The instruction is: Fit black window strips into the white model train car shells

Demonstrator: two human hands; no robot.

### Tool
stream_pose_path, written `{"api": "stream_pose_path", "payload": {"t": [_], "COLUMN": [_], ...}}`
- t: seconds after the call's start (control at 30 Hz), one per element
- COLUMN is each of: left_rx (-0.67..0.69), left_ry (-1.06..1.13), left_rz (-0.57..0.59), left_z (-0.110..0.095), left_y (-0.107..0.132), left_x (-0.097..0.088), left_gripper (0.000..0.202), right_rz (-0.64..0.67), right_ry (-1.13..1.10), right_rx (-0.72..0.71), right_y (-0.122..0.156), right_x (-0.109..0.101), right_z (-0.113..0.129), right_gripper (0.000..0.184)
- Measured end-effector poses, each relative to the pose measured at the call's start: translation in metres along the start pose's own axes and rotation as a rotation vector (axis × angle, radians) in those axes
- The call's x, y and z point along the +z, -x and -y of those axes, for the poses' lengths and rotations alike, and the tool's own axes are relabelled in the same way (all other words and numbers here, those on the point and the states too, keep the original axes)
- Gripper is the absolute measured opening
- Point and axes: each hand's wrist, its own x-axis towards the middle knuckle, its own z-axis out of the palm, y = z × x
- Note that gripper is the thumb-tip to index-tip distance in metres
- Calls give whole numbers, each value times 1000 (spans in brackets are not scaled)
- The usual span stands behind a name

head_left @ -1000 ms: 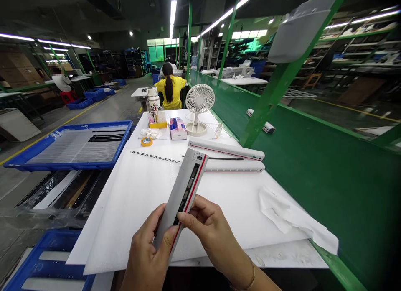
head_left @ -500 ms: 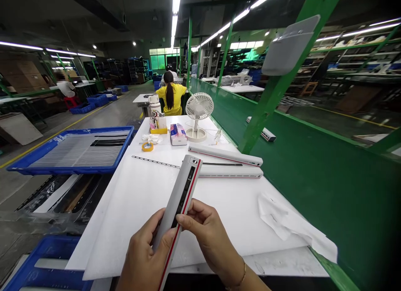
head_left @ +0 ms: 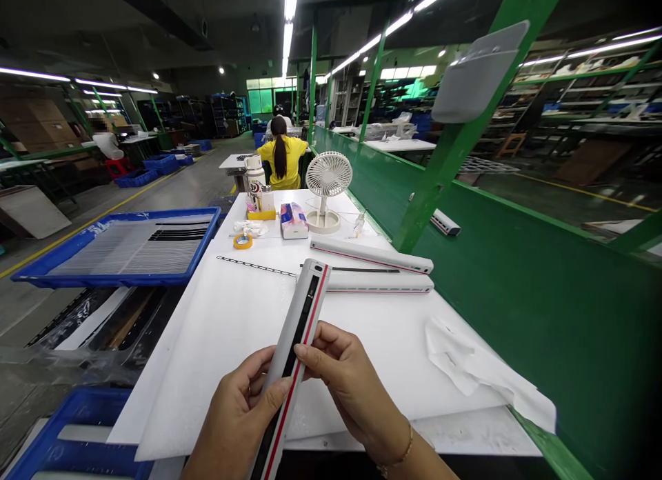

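Note:
A long white bar (head_left: 298,328) with a black strip and a red edge line is held tilted over the near edge of the white table (head_left: 217,342). My left hand (head_left: 235,418) wraps round its lower part, thumb on the face. My right hand (head_left: 344,383) pinches the bar's right edge with the fingertips. Two more white bars (head_left: 372,256) (head_left: 380,282) lie side by side farther back on the table, with a thin black strip (head_left: 256,266) to their left.
A crumpled white cloth (head_left: 480,370) lies at the right. A small fan (head_left: 327,190), tissue pack (head_left: 293,221), tape roll (head_left: 243,241) and bottle (head_left: 254,173) stand at the far end. Blue trays (head_left: 118,249) sit left; a green conveyor wall (head_left: 517,273) runs right. A person in yellow (head_left: 282,159) sits beyond.
The bar has slid down toward me through my hands, its top end lower now. The view tilted slightly. Both hands keep their hold.

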Motion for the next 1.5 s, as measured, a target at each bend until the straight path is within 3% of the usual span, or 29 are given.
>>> {"api": "stream_pose_path", "payload": {"t": [0.37, 0.7, 0.8, 1.0, 1.03, 1.1, 1.17, 1.23, 1.37, 1.5], "left_rx": [4, 34, 83, 152, 189, 318, 452, 428, 67, 118], "left_ry": [-34, -41, -115, -485, -518, -550, -515, -375, 125, 316], "left_rz": [-22, -55, -25, 107, 48, -197, -516, -662, -413, -478], "left_z": [7, 7, -4, -49, -53, -54, -42, -22, 14, 16], "left_y": [1, 3, -3, -38, -41, -38, -26, -10, -3, -27], "left_x": [-4, -5, -10, -24, -24, -17, -4, 11, 37, 49], "left_gripper": [43, 43, 40, 27, 25, 23, 23, 23, 32, 22], "right_rz": [84, -9, -46, -188, -228, -320, -411, -485, -558, -531], "right_ry": [36, 2, -15, -116, -145, -210, -277, -341, -434, -461], "right_rx": [5, 5, -1, -4, -20, -70, -126, -163, -171, -111], "right_y": [1, 5, 2, -11, -13, -17, -20, -22, -20, -15], "right_x": [-1, -2, 0, 2, 2, -1, -6, -10, -12, -4], "right_z": [2, -9, -10, -14, -15, -17, -19, -21, -27, -36], "right_gripper": [24, 21, 19, 18, 17, 17, 21, 25, 27, 24]}}
